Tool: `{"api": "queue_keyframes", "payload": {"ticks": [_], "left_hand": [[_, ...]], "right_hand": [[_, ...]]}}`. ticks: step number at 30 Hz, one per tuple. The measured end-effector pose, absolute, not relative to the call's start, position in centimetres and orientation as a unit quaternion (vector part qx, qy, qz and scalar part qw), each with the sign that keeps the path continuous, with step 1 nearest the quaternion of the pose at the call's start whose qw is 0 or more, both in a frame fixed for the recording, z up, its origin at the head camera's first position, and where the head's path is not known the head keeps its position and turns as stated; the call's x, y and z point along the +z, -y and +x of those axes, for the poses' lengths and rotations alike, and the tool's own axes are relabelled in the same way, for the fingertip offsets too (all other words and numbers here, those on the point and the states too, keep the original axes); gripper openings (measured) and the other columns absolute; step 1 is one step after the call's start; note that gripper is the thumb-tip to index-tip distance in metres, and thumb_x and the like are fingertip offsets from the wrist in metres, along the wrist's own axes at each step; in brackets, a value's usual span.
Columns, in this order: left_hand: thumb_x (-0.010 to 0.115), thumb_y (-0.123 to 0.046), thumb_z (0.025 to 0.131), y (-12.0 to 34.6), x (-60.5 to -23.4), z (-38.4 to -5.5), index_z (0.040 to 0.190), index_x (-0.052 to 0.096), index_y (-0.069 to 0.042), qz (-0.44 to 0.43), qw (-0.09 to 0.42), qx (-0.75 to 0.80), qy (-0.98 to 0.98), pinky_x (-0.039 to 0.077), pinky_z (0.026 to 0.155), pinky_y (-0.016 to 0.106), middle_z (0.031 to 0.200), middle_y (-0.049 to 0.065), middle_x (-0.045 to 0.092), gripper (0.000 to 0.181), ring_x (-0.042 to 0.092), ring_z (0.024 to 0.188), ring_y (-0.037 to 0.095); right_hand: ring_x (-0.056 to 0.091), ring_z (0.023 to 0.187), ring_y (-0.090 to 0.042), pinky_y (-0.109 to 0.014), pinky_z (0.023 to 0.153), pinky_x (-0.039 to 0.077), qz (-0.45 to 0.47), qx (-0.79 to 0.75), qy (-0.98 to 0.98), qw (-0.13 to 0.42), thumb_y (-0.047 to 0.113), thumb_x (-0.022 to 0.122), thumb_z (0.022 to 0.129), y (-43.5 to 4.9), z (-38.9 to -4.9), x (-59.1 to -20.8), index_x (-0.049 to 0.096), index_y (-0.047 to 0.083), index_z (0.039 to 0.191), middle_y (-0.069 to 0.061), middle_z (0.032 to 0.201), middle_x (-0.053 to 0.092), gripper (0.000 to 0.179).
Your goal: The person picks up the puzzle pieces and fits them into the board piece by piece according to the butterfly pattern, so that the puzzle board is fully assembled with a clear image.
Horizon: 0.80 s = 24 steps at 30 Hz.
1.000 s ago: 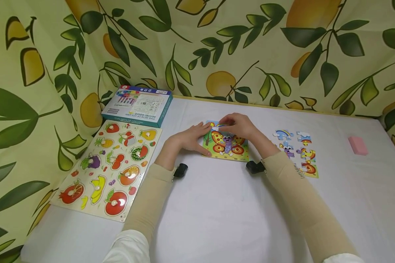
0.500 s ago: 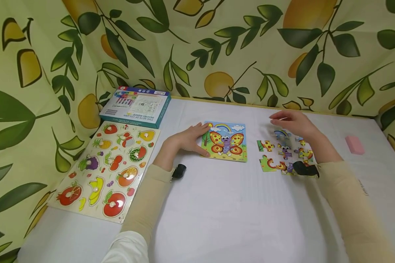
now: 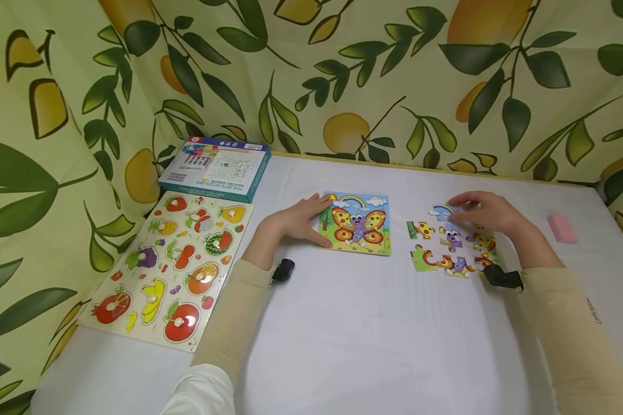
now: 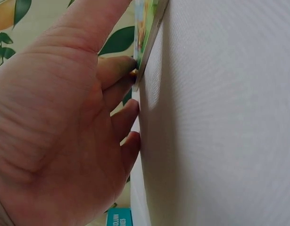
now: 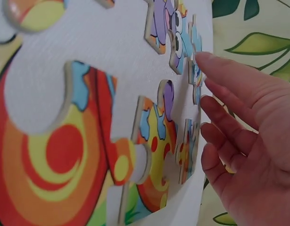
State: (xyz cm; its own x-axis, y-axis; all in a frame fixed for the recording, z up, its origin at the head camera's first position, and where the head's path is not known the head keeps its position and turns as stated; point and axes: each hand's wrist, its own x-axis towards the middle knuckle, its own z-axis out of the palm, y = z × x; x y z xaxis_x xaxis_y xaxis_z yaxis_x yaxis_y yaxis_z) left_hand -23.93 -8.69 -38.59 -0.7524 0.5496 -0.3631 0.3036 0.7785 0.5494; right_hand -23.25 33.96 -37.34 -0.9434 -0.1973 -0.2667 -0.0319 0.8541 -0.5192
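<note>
A square butterfly puzzle picture (image 3: 359, 226) lies on the table in the head view. My left hand (image 3: 299, 222) rests along its left side, fingers extended, thumb at the near left corner; the left wrist view shows the fingertips at the edge. Separate butterfly puzzle pieces lie in rows to the right, including a green-cornered piece (image 3: 422, 259) and a purple-faced piece (image 3: 451, 237). Over the far row, my right hand (image 3: 488, 212) has thumb and index fingertips at the right side of the rainbow puzzle piece (image 3: 441, 212), other fingers loosely bent. It partly hides the right column, including a wing piece (image 5: 156, 155).
A wooden fruit knob puzzle (image 3: 171, 259) lies at the left, with a blue and teal box (image 3: 215, 167) behind it. A pink block (image 3: 562, 229) lies at the far right. Fruit-patterned cloth (image 3: 280, 75) hangs behind the table.
My right hand has left the butterfly picture, swung right over the pieces, then come down and nearer to the rainbow puzzle piece. My left hand has stayed at the picture's left side.
</note>
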Motion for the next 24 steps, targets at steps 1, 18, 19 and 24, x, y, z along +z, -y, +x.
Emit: {"api": "queue_keyframes", "payload": {"ticks": [1, 18, 19, 24], "left_hand": [[0.081, -0.05, 0.075, 8.68, -38.59, -23.93, 0.158, 0.018, -0.023, 0.235, 0.261, 0.236, -0.906, 0.006, 0.118, 0.046, 0.163, -0.008, 0.004, 0.107, -0.006, 0.149, 0.019], [0.079, -0.051, 0.076, 8.57, -38.64, -23.96, 0.158, 0.018, -0.023, 0.235, 0.262, 0.232, -0.907, 0.004, 0.118, 0.043, 0.163, -0.009, 0.004, 0.106, -0.007, 0.149, 0.016], [0.079, -0.051, 0.076, 8.59, -38.66, -23.97, 0.158, 0.018, -0.023, 0.234, 0.262, 0.233, -0.907, 0.004, 0.118, 0.044, 0.163, -0.009, 0.004, 0.106, -0.007, 0.149, 0.016], [0.079, -0.052, 0.075, 8.67, -38.67, -23.99, 0.158, 0.017, -0.024, 0.234, 0.26, 0.232, -0.908, 0.004, 0.118, 0.044, 0.163, -0.009, 0.004, 0.107, -0.006, 0.149, 0.018]], "right_hand": [[0.041, 0.11, -0.039, -0.048, 0.083, 0.042, -0.058, -0.264, -0.95, 0.158, 0.041, 0.069, 0.09, -33.97, -23.28, -37.38, 0.054, 0.0, 0.133, -0.025, 0.127, 0.048, 0.061], [0.04, 0.108, -0.04, -0.053, 0.089, 0.038, -0.045, -0.28, -0.944, 0.168, 0.041, 0.071, 0.089, -34.46, -23.69, -37.98, 0.046, -0.004, 0.129, -0.026, 0.123, 0.047, 0.065], [0.04, 0.107, -0.04, -0.052, 0.088, 0.039, -0.042, -0.282, -0.944, 0.168, 0.041, 0.071, 0.089, -34.44, -23.66, -37.98, 0.045, -0.004, 0.129, -0.026, 0.122, 0.046, 0.066], [0.042, 0.101, -0.036, -0.043, 0.079, 0.04, -0.039, -0.291, -0.943, 0.158, 0.043, 0.072, 0.088, -34.2, -23.45, -37.85, 0.042, -0.004, 0.128, -0.024, 0.117, 0.048, 0.068]]}}
